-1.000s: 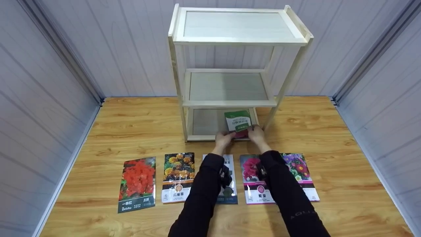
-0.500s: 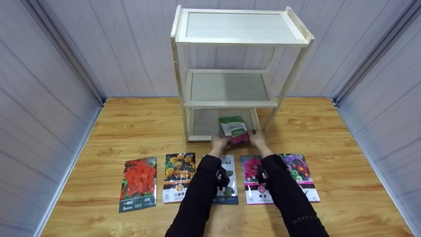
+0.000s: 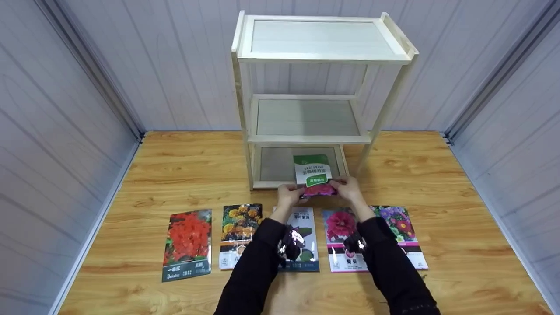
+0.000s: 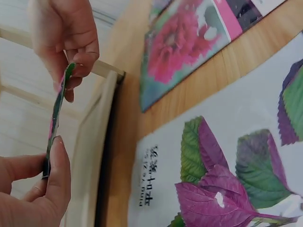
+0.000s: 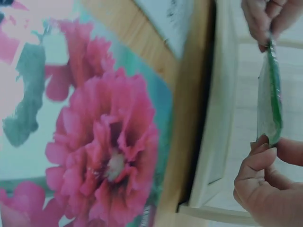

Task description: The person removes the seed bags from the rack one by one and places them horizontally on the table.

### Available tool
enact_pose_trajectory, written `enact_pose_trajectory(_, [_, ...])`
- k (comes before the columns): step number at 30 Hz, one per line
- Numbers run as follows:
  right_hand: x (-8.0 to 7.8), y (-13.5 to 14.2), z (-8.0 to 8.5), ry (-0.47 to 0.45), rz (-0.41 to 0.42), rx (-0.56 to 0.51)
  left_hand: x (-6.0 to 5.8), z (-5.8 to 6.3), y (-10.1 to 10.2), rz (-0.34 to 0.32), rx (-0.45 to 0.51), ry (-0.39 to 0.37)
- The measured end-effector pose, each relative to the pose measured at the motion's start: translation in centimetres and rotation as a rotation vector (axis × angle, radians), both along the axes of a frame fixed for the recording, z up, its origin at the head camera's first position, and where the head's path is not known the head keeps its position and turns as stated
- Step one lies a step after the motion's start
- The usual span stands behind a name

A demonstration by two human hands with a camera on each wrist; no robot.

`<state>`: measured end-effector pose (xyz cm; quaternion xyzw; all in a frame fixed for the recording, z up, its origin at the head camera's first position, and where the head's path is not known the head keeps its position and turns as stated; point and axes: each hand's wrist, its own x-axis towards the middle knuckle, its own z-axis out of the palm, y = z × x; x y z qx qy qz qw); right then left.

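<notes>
A green and white seed packet with pink flowers along its near end is held between both hands, over the front edge of the rack's bottom shelf. Its printing reads upside down in the head view. My left hand pinches the near left corner between thumb and fingers. The near right corner is pinched by my right hand. Both wrist views show the packet edge-on, with the left hand at one end and the right hand at the other.
The pale wooden three-tier rack stands against the back wall. Seed packets lie in a row on the wooden floor: red flowers, orange marigolds, purple leaves, a pink flower and mixed flowers. Sleeves partly cover several.
Both hands have drawn the packet a little toward the person, past the bottom shelf's front edge. It tilted midway and is straighter now. The whole head view has shifted slightly.
</notes>
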<state>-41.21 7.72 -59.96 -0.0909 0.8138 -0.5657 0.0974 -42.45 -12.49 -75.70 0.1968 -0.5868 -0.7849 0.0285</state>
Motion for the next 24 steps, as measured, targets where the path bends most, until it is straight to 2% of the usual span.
enact_pose_trajectory(1, [1.5,-0.4,2.1,-0.033,-0.009,0.012,1.6,2.3,0.0,-0.009,-0.010,0.000])
enact_pose_trajectory(2, [2.8,-0.7,3.8,-0.034,-0.016,0.003,3.4,5.2,0.0,-0.020,-0.019,-0.008])
enact_pose_trajectory(3, [4.2,-1.1,5.8,-0.057,-0.011,0.008,5.3,7.9,0.0,-0.034,-0.017,0.023])
enact_pose_trajectory(5, [7.0,-1.8,9.8,-0.102,-0.016,0.023,9.2,14.5,0.1,-0.042,-0.030,0.013])
enact_pose_trajectory(6, [7.9,-2.0,11.1,-0.099,-0.013,0.009,11.1,17.6,0.2,-0.046,-0.033,0.013])
enact_pose_trajectory(8, [9.5,-2.1,13.2,-0.098,-0.008,-0.027,14.1,22.8,0.4,-0.060,-0.041,0.019])
enact_pose_trajectory(9, [10.1,-2.1,13.8,-0.096,0.001,-0.053,15.3,24.7,0.5,-0.061,-0.041,0.032])
enact_pose_trajectory(10, [10.4,-2.0,13.9,-0.092,0.007,-0.073,16.2,26.3,0.6,-0.059,-0.050,0.010])
enact_pose_trajectory(12, [10.8,-1.9,14.0,-0.079,0.006,-0.091,17.3,27.3,0.6,-0.058,-0.042,0.042])
enact_pose_trajectory(14, [11.1,-1.6,13.4,-0.076,0.004,-0.105,18.0,27.5,0.6,-0.061,-0.025,0.063])
enact_pose_trajectory(16, [11.3,-1.4,12.7,-0.076,-0.001,-0.102,18.3,26.8,0.5,-0.061,-0.029,0.084])
enact_pose_trajectory(24, [14.3,-0.9,12.5,-0.084,-0.032,-0.056,21.4,26.5,0.7,-0.099,-0.072,0.142])
